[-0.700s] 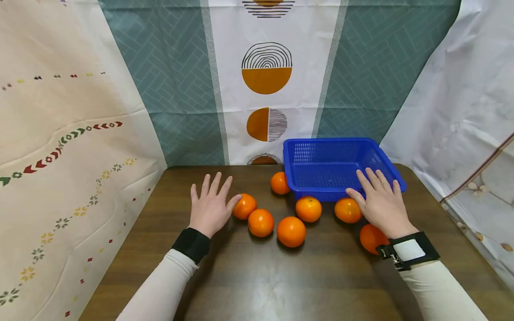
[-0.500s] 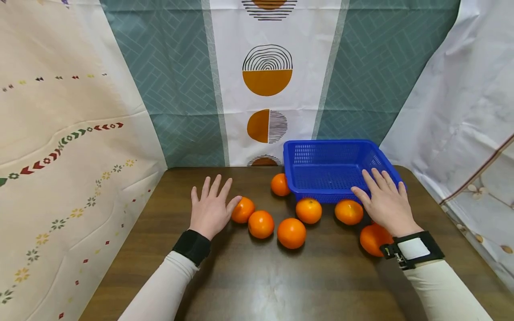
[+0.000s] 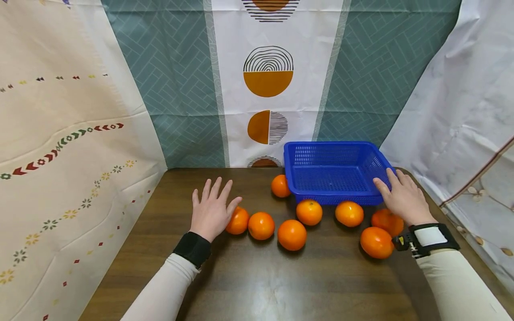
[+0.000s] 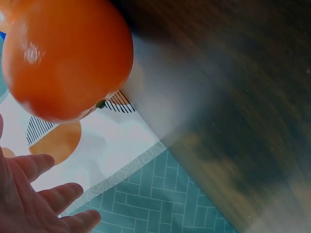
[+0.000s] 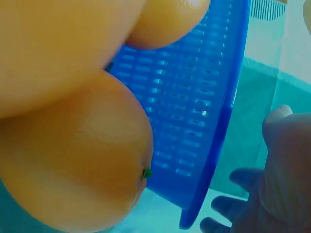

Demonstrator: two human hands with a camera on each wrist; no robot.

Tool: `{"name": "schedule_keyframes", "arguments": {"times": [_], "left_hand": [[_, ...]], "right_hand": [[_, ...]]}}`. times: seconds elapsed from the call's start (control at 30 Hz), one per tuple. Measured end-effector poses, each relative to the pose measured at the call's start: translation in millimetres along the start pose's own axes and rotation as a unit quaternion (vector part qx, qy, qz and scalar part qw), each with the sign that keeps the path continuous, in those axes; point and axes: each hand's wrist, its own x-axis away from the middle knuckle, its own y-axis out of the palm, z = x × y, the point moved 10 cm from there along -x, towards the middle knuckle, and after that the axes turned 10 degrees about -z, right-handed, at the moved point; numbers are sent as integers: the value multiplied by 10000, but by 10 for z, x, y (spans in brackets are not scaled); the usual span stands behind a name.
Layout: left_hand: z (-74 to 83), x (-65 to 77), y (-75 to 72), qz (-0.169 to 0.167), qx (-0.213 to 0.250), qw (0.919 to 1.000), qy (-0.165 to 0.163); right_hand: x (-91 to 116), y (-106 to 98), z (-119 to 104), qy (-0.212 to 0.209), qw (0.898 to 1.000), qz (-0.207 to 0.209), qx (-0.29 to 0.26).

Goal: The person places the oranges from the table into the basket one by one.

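Observation:
My left hand point(image 3: 210, 211) has its fingers spread, palm down, at the left end of a loose row of oranges. Its thumb lies right beside the leftmost orange point(image 3: 238, 221). In the left wrist view that orange point(image 4: 68, 58) looms large, with a small green stem spot, above the fingers point(image 4: 60, 194). My right hand point(image 3: 407, 200), also spread and holding nothing, hovers by the right front corner of a blue plastic basket point(image 3: 341, 198). Below it are two oranges, one at the back point(image 3: 387, 221) partly behind the front one point(image 3: 376, 243).
More oranges lie between the hands: two in the middle point(image 3: 261, 225) point(image 3: 292, 235) and two before the basket point(image 3: 309, 212) point(image 3: 349, 213). Another orange point(image 3: 280, 186) sits at the basket's left side. A patterned cloth point(image 3: 184, 111) hangs behind the brown table point(image 3: 257, 276).
My right hand has moved right, uncovering the orange at the back. The leftmost orange has rolled nearer to me and slightly left. My left hand has stayed nearly still.

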Motion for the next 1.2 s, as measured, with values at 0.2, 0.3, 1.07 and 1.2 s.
{"name": "schedule_keyframes", "arguments": {"times": [0.2, 0.3, 1.07, 1.2], "left_hand": [[24, 17, -10, 24, 63, 10000, 9], [31, 23, -7, 12, 83, 10000, -6], [46, -78, -15, -134, 1326, 9911, 4], [49, -109, -2, -209, 1502, 9884, -71]], "right_hand": [[-57, -13, 137, 114, 9962, -381, -773], [-71, -14, 197, 203, 9926, -566, -1054], [-90, 76, 321, 486, 9864, -931, -1263], [-74, 77, 311, 552, 9877, -873, -1174]]}}
